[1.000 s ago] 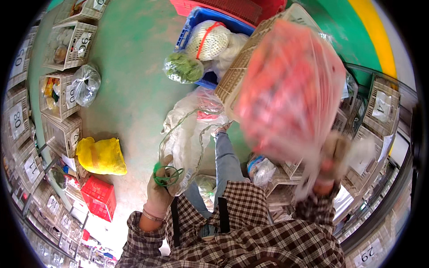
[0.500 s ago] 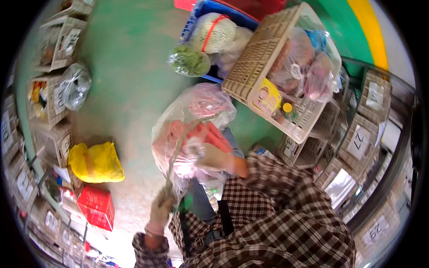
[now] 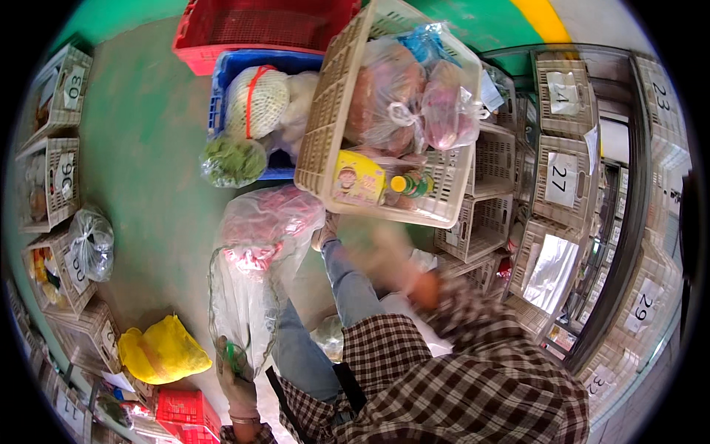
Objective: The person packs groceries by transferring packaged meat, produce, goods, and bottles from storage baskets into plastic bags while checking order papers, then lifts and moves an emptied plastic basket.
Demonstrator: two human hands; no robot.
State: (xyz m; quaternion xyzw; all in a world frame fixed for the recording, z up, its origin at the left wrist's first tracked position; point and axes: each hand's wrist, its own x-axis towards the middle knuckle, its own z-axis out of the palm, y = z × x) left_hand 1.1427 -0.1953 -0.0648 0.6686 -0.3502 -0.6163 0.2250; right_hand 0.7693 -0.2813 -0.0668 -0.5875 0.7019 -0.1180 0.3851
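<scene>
My left hand (image 3: 235,381) grips the mouth of a long clear plastic sack (image 3: 251,296) with green cord around it; pink-red bagged items (image 3: 270,218) lie inside its far end, by my foot. My right hand (image 3: 396,259) is smeared by motion right of the sack, below a beige crate (image 3: 333,103), so its fingers are unclear. That crate holds bags of brownish produce (image 3: 388,89), a purplish bag (image 3: 444,122), a yellow packet (image 3: 359,179) and a yellow-capped bottle (image 3: 410,185).
A blue crate (image 3: 222,74) holds netted white bundles (image 3: 255,107) and bagged greens (image 3: 233,159), beside a red crate (image 3: 203,26). Crates on racks line both sides (image 3: 555,192). A silver bag (image 3: 90,244), yellow sack (image 3: 163,351) and red basket (image 3: 181,414) sit at left.
The red bag my right hand held over the beige crate went down into the sack. My right hand then moved away rightward. The view has shifted, showing more at right.
</scene>
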